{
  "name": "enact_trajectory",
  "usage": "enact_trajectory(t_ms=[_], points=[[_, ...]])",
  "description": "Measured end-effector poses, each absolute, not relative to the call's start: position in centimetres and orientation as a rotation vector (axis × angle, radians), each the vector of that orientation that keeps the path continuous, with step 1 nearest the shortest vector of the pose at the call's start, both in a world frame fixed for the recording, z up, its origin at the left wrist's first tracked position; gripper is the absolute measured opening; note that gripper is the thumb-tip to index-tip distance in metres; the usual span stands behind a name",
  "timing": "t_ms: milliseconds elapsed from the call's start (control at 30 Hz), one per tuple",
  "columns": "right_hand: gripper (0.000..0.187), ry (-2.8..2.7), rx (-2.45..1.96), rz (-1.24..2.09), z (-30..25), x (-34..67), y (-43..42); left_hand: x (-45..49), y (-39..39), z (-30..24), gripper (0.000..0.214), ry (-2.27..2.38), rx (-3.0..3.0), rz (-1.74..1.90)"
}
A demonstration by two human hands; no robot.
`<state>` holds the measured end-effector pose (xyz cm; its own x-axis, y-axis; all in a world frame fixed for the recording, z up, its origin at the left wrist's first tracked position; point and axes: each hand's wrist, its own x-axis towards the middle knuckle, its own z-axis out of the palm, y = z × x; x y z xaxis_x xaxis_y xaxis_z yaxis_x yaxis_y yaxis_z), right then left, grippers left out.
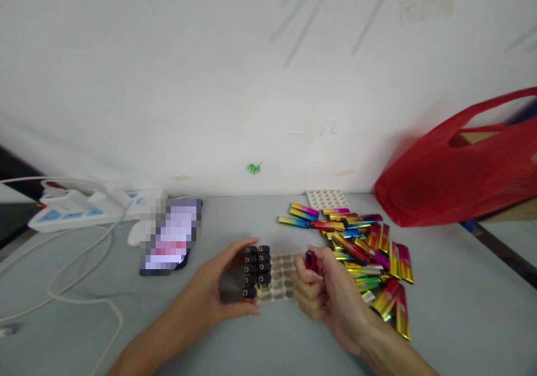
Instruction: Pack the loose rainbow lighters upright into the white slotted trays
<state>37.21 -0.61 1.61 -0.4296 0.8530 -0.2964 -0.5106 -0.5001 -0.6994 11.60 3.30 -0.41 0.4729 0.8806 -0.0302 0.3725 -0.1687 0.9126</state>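
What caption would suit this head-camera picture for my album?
Left hand holds a tray of black-capped lighters; right hand grips one lighter beside a shiny pile.

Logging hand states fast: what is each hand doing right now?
Left hand: closed on the slotted tray of black-capped lighters.
Right hand: shut around one red lighter.

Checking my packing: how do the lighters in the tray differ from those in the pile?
Tray lighters stand upright in two rows, black tops showing; pile lighters lie flat, jumbled, shiny multicoloured bodies showing. The left hand holds the tray lighters; pile lighters rest on the table.
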Motion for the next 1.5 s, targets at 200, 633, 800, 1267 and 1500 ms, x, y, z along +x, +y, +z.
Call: enact_trajectory(t_ms=[200,633,800,1267,1500], points=[[0.058,-0.63,-0.847,1.986,1.5,37.1,-0.6,11.7,3.2,-0.2,0.1,1.098,1.761,0.655],[0.066,-0.573,-0.812,2.087,2.0,37.5,-0.2,11.5,2.9,-0.8,0.097,1.135,1.852,0.629],[0.059,-0.594,-0.817,2.029,1.7,37.5,-0.4,11.6,2.9,-0.6,0.095,1.142,1.861,0.655],[0.051,-0.84,-0.905,1.692,2.2,36.7,-0.6,11.6,2.8,-0.6,0.093,1.163,1.881,0.652],[0.032,-1.239,-1.027,1.286,2.6,37.0,-0.8,11.7,2.9,-0.5,0.091,1.136,1.876,0.64]])
